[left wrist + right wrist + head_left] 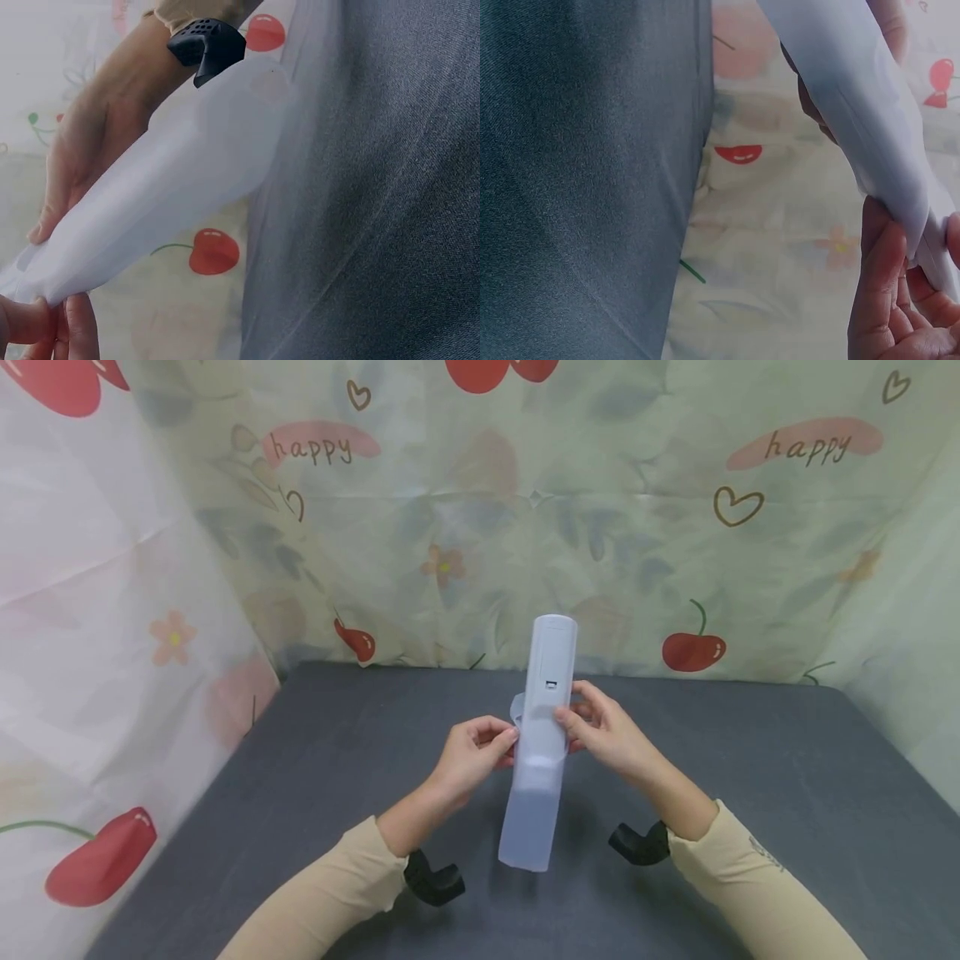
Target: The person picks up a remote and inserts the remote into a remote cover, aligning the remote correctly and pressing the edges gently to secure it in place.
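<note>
A long white device (pixel 551 652) with a small dark port on its face is held up above the table, slightly tilted. Its lower part is a frosted, translucent section (pixel 531 827); I cannot tell whether that is a sleeve or part of the body. On its left edge sticks out a small clear flap (pixel 517 707). My left hand (pixel 472 756) pinches at that edge, just below the flap. From the other side, my right hand (pixel 607 727) grips the device, thumb on its face and fingers behind. In the right wrist view, the right fingers (pixel 885 277) hold the white surface.
The dark grey table (pixel 337 718) spreads beneath both hands. Behind it hangs a printed curtain (pixel 480 543) with cherries and flowers, and more cloth hangs at both sides. Black wrist mounts (pixel 433 881) stick out below both sleeves.
</note>
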Available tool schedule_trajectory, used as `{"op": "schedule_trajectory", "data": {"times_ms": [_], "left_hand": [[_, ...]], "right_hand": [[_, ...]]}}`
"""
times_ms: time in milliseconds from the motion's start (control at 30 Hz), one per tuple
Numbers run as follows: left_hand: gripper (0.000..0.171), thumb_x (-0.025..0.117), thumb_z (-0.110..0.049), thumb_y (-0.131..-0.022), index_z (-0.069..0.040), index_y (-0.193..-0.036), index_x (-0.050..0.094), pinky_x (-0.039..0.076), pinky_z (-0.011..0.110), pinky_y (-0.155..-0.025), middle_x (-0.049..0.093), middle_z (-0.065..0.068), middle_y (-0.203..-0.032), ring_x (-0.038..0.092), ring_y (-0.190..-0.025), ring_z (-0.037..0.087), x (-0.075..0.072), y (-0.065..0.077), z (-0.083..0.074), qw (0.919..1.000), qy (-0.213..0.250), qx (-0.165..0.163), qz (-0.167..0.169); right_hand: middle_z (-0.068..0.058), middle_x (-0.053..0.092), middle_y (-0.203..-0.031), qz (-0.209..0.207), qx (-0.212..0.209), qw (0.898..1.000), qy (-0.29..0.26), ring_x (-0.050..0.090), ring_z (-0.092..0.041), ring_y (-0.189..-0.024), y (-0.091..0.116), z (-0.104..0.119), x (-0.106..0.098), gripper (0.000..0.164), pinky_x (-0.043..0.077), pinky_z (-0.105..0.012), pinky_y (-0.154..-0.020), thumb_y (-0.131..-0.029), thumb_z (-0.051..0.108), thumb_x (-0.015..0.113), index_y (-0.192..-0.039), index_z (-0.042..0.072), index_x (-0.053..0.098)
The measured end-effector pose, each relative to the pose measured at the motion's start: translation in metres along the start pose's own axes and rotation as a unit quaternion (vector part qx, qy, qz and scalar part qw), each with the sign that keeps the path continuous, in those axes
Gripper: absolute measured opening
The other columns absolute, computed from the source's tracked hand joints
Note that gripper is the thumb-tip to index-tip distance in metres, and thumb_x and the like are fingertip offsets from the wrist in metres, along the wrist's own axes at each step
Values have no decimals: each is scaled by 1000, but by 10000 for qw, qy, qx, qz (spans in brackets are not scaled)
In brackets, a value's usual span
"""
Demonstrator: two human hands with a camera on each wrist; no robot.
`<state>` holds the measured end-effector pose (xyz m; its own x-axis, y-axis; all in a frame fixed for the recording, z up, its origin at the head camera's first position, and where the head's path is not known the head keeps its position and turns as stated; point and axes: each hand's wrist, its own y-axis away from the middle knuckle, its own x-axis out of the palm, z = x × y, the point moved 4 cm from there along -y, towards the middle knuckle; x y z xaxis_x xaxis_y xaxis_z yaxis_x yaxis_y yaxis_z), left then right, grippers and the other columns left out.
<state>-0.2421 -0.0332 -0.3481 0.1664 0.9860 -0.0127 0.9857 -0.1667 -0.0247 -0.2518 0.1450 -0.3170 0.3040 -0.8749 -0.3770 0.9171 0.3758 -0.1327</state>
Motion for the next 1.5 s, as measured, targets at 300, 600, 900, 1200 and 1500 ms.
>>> {"op": "schedule_trajectory", "data": {"times_ms": [300,600,900,1200,1500], "left_hand": [[17,57,-7,-92,9,-98,61,56,25,-69,64,2,-79,60,-72,5,0,0,0,9998,-22,-124,158],[32,46,-22,-96,6,-103,59,56,38,-80,64,13,-97,65,-81,10,1,-2,-6,9980,10,-414,487],[29,65,-21,-88,4,-102,59,57,36,-73,68,20,-95,63,-76,8,2,-4,-4,9964,-700,2,473],[24,66,-12,-86,4,-104,63,54,32,-64,68,21,-92,62,-69,5,-2,-6,-4,9975,-514,486,7],[27,66,-14,-87,1,-109,65,54,34,-65,68,22,-96,65,-73,9,-3,-4,-4,9959,-597,664,-129]], "right_hand": [[-30,57,-115,144,65,9999,-5,62,-17,-85,1,-1,1,44,55,-31,-71,-97,20,49,-133,-1,35],[-27,56,-118,-303,86,9995,-6,64,-21,-89,-1,-3,4,43,54,-31,-70,-95,21,54,-130,0,41],[-26,58,-111,-389,20,9992,-14,65,-15,-84,1,-2,9,42,55,-28,-70,-93,18,58,-129,1,45],[-19,61,-99,-323,495,9982,100,63,-17,-80,8,-8,8,36,55,-29,-75,-92,22,60,-113,-5,49],[-9,63,-86,-436,514,9977,75,59,-7,-70,9,-10,10,28,54,-23,-70,-92,17,59,-105,-8,57]]}}
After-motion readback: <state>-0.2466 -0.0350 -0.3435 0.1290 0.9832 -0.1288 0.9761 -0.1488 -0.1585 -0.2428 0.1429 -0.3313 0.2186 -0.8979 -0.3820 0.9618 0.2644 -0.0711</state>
